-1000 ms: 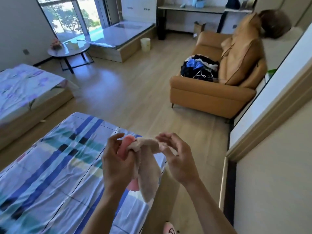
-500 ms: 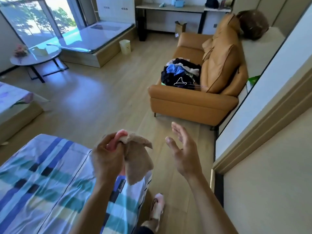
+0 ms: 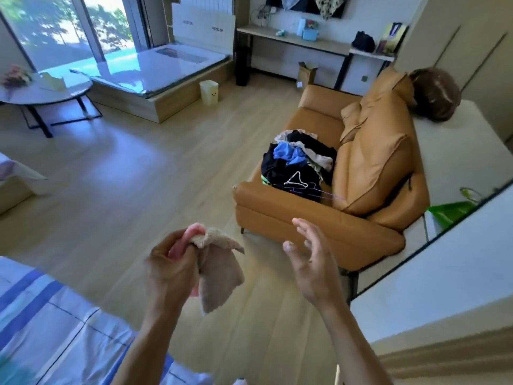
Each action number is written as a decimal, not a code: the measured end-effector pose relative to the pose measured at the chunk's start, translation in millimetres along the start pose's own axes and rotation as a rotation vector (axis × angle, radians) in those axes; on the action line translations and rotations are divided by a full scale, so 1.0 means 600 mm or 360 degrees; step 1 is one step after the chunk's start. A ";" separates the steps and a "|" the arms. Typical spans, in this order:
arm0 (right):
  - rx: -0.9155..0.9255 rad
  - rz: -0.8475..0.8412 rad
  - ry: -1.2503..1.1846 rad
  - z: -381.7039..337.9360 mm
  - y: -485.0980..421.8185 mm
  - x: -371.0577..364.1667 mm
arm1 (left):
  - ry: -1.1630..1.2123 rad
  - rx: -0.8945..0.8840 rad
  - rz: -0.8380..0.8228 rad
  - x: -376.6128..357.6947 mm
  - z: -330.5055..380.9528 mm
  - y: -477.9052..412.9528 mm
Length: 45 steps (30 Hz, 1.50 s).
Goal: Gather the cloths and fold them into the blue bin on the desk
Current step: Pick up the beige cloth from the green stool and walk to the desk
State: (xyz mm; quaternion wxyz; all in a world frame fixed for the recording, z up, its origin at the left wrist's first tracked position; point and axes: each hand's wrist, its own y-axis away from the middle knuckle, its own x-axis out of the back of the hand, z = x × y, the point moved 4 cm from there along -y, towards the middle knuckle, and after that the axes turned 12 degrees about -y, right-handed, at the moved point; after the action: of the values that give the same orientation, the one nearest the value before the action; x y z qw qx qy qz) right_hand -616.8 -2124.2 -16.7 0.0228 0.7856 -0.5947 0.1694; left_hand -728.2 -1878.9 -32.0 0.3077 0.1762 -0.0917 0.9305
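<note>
Clutched in the left hand [image 3: 172, 270], beige cloth [image 3: 219, 279] and pink cloth [image 3: 191, 232] hang near; right hand [image 3: 311, 262] spread, empty. Gathering is underway, I judge: bin [image 3: 310, 35] sits on the far desk [image 3: 277, 37]; folding and binning are left.

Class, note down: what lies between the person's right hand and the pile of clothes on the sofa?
In the head view, only the tan sofa's near armrest lies between the right hand and the clothes pile; nothing else sits in that stretch.

Two cloths: beige cloth [image 3: 219, 273], pink cloth [image 3: 193, 231]; one sofa [image 3: 305, 218].
</note>
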 end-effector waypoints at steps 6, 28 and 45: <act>0.0059 -0.0112 -0.0040 0.052 -0.238 -0.025 | -0.0070 -0.0007 0.0152 -0.111 0.042 -0.164; -0.0080 -0.0440 -0.0365 0.135 -0.996 -0.327 | -0.0130 -0.0023 0.0471 -0.305 0.142 -0.806; -0.0165 0.0001 -0.0433 0.129 -1.510 -0.616 | -0.0079 -0.0297 0.0056 -0.444 0.165 -1.504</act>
State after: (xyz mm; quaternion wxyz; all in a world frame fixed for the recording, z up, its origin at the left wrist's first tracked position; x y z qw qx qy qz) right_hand 168.3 -1535.7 -48.0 -0.0174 0.7988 -0.6006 0.0303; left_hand 44.1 -1334.4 13.2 0.3041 0.1680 -0.1886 0.9185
